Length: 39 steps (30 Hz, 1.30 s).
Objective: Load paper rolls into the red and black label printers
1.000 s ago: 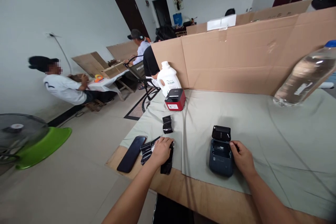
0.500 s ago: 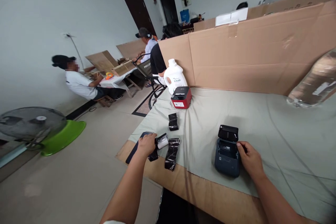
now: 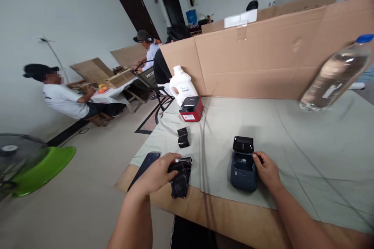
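Note:
My left hand (image 3: 156, 173) bends over the table's front edge, thumb and fingers closed on a roll of glossy black film (image 3: 179, 184). Its fingers hide part of that roll, which overlaps a second black roll (image 3: 189, 163). Just left of the hand lies a dark smartphone (image 3: 145, 168). A shorter black strip (image 3: 183, 139) curls on the cloth farther back. On the right, a dark blue portable label printer (image 3: 244, 177) lies with its lid (image 3: 243, 144) flipped up. My right hand (image 3: 267, 171) grips the printer's right edge near the hinge, thumb against it.
Behind stand a red-and-black boxy device (image 3: 191, 109) and a white jug (image 3: 183, 85). A cardboard wall (image 3: 248, 62) runs along the back, with a large water bottle (image 3: 333, 78) leaning at right. Other people work at a table (image 3: 115, 95) on the left, beyond a fan (image 3: 22, 159).
My left hand has moved right, from beside the phone onto the black roll, which now lies against the second roll. The right hand stays at the printer. The view has turned slightly right.

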{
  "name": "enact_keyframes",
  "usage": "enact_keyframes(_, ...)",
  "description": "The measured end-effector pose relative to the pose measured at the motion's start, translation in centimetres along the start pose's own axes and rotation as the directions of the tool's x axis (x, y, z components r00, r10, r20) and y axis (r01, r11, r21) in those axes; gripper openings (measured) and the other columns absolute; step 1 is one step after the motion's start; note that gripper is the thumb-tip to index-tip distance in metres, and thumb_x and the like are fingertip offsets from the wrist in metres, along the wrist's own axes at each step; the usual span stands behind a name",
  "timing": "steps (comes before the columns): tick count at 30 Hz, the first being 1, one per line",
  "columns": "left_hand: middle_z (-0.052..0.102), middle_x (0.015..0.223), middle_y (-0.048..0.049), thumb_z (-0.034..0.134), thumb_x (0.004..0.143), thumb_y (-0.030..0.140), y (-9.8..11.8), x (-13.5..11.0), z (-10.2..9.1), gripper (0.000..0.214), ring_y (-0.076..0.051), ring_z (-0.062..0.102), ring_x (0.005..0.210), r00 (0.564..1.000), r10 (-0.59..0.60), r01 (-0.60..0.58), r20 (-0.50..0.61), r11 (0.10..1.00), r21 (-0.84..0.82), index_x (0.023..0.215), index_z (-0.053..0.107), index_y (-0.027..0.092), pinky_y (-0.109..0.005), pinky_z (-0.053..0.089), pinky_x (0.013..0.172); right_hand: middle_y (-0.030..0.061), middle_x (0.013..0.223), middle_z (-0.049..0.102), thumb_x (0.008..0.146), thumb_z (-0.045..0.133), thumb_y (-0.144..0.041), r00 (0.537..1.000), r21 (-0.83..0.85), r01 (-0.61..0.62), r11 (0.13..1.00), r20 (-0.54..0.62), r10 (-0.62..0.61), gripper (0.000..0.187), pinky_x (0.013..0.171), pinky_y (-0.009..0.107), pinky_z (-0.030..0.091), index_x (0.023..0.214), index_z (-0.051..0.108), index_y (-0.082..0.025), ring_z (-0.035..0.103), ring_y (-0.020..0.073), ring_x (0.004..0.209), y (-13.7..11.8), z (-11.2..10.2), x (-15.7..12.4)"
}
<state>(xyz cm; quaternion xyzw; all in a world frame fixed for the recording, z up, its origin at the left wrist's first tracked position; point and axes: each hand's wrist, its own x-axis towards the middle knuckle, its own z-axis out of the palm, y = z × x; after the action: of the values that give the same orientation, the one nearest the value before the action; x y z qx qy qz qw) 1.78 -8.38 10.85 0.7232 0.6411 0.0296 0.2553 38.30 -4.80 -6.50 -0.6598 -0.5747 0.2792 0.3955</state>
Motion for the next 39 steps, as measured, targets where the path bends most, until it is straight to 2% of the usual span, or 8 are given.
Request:
enact_keyframes(3,0.064,0.105,-0.0033,0.065,0.074,0.020,4.1,1.1,1.7,0.036,-0.019,0.060,0.094,0.877,0.412,-0.302,0.248,0.873,-0.383,0.110,0.060,0.021,-0.030,0.047,0.084,0.0051,0.080,0.067,0.086,0.039,-0.056,1.000,-0.001,-0.002,1.000,0.010,0.002,0.044,0.069,0.032,0.043,0.088,0.063,-0.020,0.060,0.0210,0.073,-0.1,0.0,0.0)
enact_keyframes(5,0.065,0.098,-0.0026,0.070,0.071,0.020,7.0,2.9,4.0,0.033,-0.017,0.060,0.090,0.816,0.524,-0.348,0.246,0.783,-0.515,0.103,0.061,0.019,-0.028,0.048,0.082,0.0052,0.079,0.067,0.086,0.038,-0.055,1.000,0.003,0.003,1.000,0.009,-0.003,0.043,0.069,0.032,0.043,0.088,0.063,-0.019,0.060,0.0211,0.073,-0.1,0.0,0.0)
enact_keyframes(9,0.065,0.099,-0.0034,0.069,0.071,0.014,11.7,7.6,9.6,0.026,-0.017,0.060,0.093,0.863,0.503,-0.456,-0.045,0.738,-0.498,0.095,0.061,0.018,-0.029,0.046,0.086,0.0056,0.081,0.067,0.087,0.040,-0.054,1.000,0.033,0.006,0.999,0.018,-0.007,0.041,0.070,0.032,0.044,0.088,0.063,-0.019,0.060,0.0210,0.074,-0.2,-0.2,-0.1)
enact_keyframes(12,0.067,0.099,-0.0041,0.068,0.072,0.013,13.4,10.2,12.2,0.025,-0.020,0.060,0.095,0.862,0.494,-0.502,-0.111,0.804,-0.318,0.096,0.061,0.019,-0.035,0.043,0.091,0.0053,0.082,0.067,0.087,0.040,-0.052,0.999,0.042,0.015,0.999,0.028,-0.016,0.039,0.070,0.032,0.044,0.088,0.063,-0.020,0.060,0.0209,0.076,-0.2,-0.3,-0.1)
enact_keyframes(23,0.067,0.103,-0.0071,0.067,0.074,0.012,13.2,11.2,14.0,0.024,-0.026,0.056,0.103,0.852,0.497,-0.519,-0.165,0.845,-0.133,0.096,0.063,0.019,-0.043,0.042,0.091,0.0050,0.081,0.069,0.087,0.042,-0.048,1.000,0.057,0.026,0.998,-0.006,-0.026,0.036,0.066,0.030,0.045,0.086,0.064,-0.020,0.061,0.0191,0.071,-0.7,-0.3,-0.1)
enact_keyframes(28,0.063,0.111,-0.0080,0.069,0.074,0.016,12.4,11.2,15.0,0.022,-0.025,0.052,0.109,0.816,0.501,-0.567,-0.288,0.792,-0.228,0.095,0.064,0.020,-0.043,0.042,0.095,0.0055,0.081,0.069,0.088,0.040,-0.050,1.000,0.075,0.019,0.997,0.004,-0.019,0.038,0.069,0.033,0.048,0.088,0.064,-0.020,0.062,0.0206,0.074,-0.6,-0.2,0.0)
enact_keyframes(33,0.055,0.113,-0.0102,0.066,0.078,0.025,10.3,11.4,16.2,0.027,-0.023,0.051,0.112,0.763,0.408,-0.608,-0.501,0.716,-0.342,0.104,0.060,0.020,-0.041,0.041,0.098,0.0116,0.122,0.063,0.088,0.043,-0.055,1.000,0.296,-0.010,0.955,-0.017,0.015,0.051,0.098,0.042,0.044,0.122,0.055,-0.020,0.059,0.0241,0.111,0.4,0.5,0.0)
enact_keyframes(39,0.046,0.131,-0.0139,0.051,0.089,0.045,8.9,12.5,16.9,0.041,-0.025,0.047,0.121,0.794,0.208,-0.572,-0.571,0.573,-0.587,0.122,0.048,0.021,-0.041,0.042,0.095,0.0111,0.126,0.061,0.089,0.039,-0.061,0.999,0.524,-0.042,0.850,-0.001,0.049,0.055,0.101,0.042,0.042,0.126,0.051,-0.022,0.055,0.0224,0.119,-0.7,0.0,-0.6)
